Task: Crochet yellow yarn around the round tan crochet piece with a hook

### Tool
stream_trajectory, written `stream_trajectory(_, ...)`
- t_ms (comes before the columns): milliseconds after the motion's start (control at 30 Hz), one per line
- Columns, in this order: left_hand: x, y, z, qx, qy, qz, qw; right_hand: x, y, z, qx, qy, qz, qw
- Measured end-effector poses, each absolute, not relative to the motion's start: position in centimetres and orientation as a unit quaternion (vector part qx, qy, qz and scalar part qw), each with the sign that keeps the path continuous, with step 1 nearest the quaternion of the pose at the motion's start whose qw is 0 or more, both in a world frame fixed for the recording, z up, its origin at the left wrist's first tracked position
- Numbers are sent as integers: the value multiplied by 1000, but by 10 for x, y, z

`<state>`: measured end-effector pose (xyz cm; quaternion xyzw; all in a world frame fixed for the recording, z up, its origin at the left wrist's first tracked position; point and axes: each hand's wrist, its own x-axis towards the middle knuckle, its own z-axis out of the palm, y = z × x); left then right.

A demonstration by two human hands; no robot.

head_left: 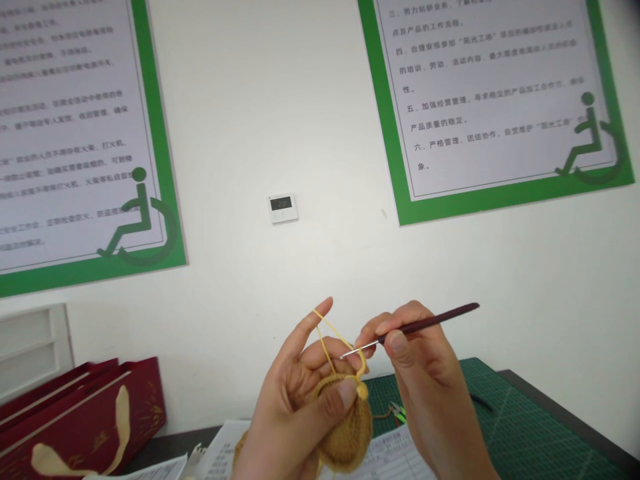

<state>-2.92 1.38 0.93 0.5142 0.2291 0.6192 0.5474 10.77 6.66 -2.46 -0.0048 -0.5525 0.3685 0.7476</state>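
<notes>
A round piece of tan crochet work [350, 437] is pinched by my left hand [300, 393], its thumb lying on the near face. Pale yellow yarn [333, 325] loops over the raised left index finger and runs down to the work's top edge. My right hand [425, 373] grips a crochet hook [435, 318] with a dark handle, between thumb and fingers. The hook's silver tip points left, just above the work, with yellow yarn around its shaft. Some of the work is hidden behind my left hand.
Dark red gift bags [90, 427] with cream ribbon stand at the left. Papers [400, 457] and a green cutting mat [530, 427] lie on the dark table. Behind is a white wall with a thermostat [283, 209] and two green-framed posters.
</notes>
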Motion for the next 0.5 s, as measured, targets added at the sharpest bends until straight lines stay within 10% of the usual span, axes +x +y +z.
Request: stream_trajectory(500, -6, 10, 13, 466, 296, 716, 427, 109, 56, -18, -38, -583, 208, 784)
